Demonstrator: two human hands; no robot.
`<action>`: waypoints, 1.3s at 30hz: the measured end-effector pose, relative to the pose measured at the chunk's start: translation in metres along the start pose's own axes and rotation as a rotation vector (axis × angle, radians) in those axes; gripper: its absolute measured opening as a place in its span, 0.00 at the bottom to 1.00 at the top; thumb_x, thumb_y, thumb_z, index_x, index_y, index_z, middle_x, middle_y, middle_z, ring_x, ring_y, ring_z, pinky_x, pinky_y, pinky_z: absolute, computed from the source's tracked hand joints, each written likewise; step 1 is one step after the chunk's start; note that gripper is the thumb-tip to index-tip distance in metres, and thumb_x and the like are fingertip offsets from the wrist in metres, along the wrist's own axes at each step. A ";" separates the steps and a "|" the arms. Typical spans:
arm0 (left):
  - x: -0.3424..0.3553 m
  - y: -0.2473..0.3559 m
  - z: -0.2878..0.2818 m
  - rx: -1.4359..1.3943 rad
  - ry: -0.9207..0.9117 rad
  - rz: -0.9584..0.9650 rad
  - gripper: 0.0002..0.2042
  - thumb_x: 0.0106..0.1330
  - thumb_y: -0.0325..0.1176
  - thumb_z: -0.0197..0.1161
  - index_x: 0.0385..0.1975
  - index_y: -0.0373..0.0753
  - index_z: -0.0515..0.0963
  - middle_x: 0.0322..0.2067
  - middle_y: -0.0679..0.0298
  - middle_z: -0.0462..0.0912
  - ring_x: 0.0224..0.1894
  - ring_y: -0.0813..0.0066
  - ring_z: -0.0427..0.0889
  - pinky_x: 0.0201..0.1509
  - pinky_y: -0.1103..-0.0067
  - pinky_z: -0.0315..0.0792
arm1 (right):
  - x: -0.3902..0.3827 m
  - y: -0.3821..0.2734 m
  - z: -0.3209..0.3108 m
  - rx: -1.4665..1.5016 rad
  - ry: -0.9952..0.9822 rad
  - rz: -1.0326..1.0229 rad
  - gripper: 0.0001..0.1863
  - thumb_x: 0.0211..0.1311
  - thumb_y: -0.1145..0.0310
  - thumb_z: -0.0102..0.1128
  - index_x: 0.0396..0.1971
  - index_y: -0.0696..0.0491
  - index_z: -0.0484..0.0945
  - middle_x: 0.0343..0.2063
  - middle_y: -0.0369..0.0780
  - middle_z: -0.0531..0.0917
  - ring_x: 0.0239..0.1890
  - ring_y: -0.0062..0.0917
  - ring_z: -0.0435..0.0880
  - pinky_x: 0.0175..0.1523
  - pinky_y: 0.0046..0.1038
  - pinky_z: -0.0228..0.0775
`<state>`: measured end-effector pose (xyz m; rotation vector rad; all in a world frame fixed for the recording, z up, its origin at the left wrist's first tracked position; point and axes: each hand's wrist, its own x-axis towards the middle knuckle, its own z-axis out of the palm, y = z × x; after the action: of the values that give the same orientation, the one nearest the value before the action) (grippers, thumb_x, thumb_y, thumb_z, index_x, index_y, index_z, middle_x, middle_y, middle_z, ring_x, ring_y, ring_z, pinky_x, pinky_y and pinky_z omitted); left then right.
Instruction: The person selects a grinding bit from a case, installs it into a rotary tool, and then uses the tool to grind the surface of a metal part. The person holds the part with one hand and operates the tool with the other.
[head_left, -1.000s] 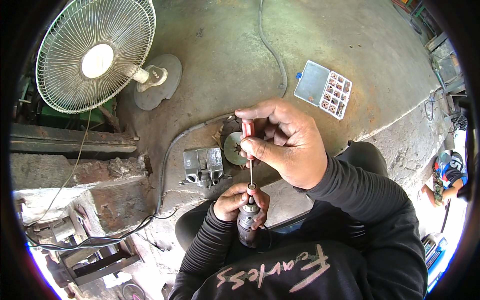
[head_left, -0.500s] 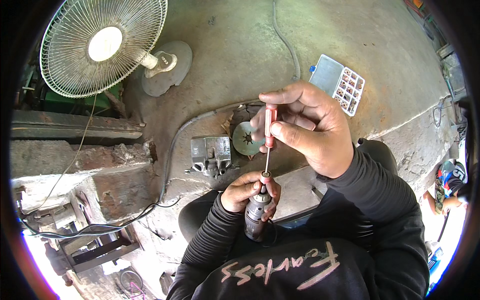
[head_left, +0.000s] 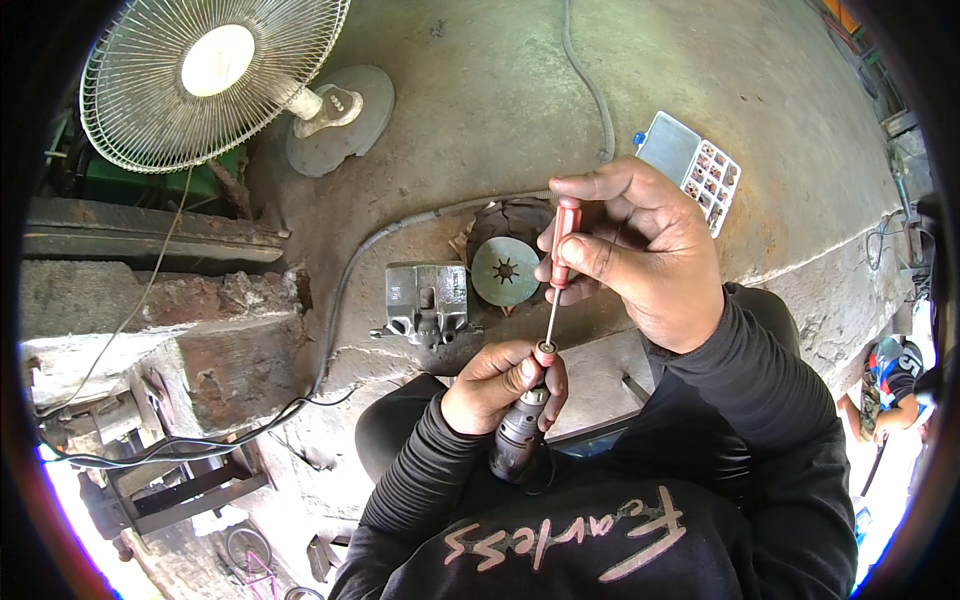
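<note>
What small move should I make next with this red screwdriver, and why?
Probably a slight twist of the red screwdriver with your right hand: its shaft points down to the top end of the dark cylindrical tool, seemingly meeting it, and your left hand grips that tool near the top.

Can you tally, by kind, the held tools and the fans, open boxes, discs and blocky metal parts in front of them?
Screwdriver: 1
Cylindrical tool: 1
Fan: 1
Open box: 1
Disc: 1
Blocky metal part: 1
Total: 6
</note>
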<state>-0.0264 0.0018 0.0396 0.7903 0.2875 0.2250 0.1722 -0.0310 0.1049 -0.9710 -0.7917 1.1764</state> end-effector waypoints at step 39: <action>0.000 -0.004 -0.003 -0.038 0.044 -0.035 0.21 0.71 0.49 0.53 0.26 0.33 0.71 0.21 0.52 0.75 0.21 0.64 0.76 0.25 0.74 0.73 | 0.003 0.006 -0.010 -0.095 -0.094 -0.228 0.15 0.63 0.82 0.55 0.47 0.57 0.67 0.38 0.44 0.78 0.37 0.27 0.83 0.43 0.29 0.81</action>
<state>-0.0271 0.0009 0.0348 0.7430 0.3370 0.2148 0.1798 -0.0295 0.0956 -0.8818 -1.0142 0.9993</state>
